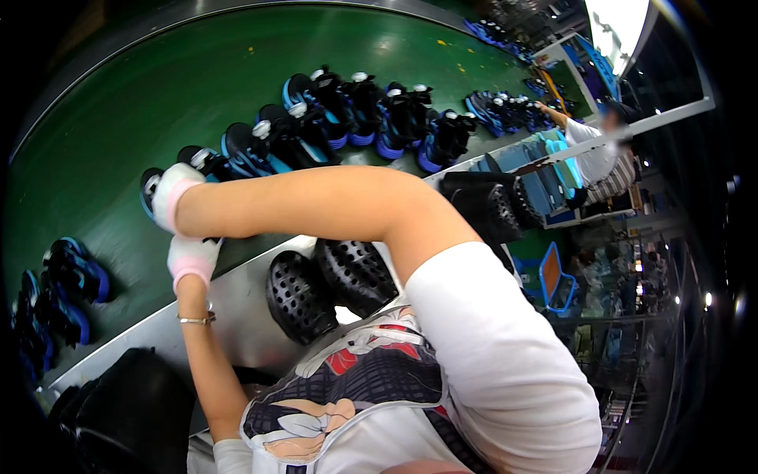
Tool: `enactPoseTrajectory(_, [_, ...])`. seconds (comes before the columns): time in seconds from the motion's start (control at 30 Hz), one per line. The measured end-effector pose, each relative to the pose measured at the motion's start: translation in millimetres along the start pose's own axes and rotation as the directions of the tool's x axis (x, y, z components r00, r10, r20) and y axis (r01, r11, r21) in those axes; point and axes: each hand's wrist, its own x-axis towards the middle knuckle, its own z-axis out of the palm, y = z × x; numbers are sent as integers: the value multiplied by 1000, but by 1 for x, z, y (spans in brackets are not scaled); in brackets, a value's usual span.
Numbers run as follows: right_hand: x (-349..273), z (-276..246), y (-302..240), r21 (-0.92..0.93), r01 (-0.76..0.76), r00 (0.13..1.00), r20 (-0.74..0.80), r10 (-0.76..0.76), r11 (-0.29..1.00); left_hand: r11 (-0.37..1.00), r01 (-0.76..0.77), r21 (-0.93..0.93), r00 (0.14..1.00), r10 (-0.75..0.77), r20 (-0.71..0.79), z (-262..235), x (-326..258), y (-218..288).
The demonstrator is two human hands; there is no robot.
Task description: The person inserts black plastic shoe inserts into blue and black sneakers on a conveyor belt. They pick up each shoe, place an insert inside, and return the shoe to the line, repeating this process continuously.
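Observation:
My right hand (170,199), in a white glove with a pink cuff, reaches across to the left and closes on a black and blue skate boot (148,186) at the near end of a row on the green conveyor belt (142,103). My left hand (192,259), gloved the same way and with a thin bracelet at the wrist, sits just below it at the belt's metal edge. Its fingers are hidden under my right forearm, and whether it holds anything is unclear.
Several black and blue boots (347,110) line the belt, with more at the far left (67,276). Two black perforated shells (328,284) lie on the metal ledge near my chest, others (485,205) further right. A co-worker (592,150) stands at the far right.

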Motion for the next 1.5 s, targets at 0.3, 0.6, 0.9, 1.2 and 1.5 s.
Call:
enactPoseTrajectory(0.3, [-1,-28,10,-82,192,979,87,-184,978,967,-148,-208,979,114,-168,-15,-9,16])
enactPoseTrajectory(0.6, [2,-19,15,-70,155,987,54,-152,985,991,49,-128,996,-58,-62,-13,-8,23])
enactPoseTrajectory(0.9, [17,-6,14,-11,77,997,-2,-77,997,999,42,25,999,-41,-31,-12,0,17])
enactPoseTrajectory(1.2, [-161,-76,26,92,112,982,-162,-96,989,991,-112,-74,985,101,-139,-32,-14,-42])
enactPoseTrajectory(1.5, [-372,0,97,504,-277,724,-451,522,818,977,-191,97,872,214,-441,-83,-57,9])
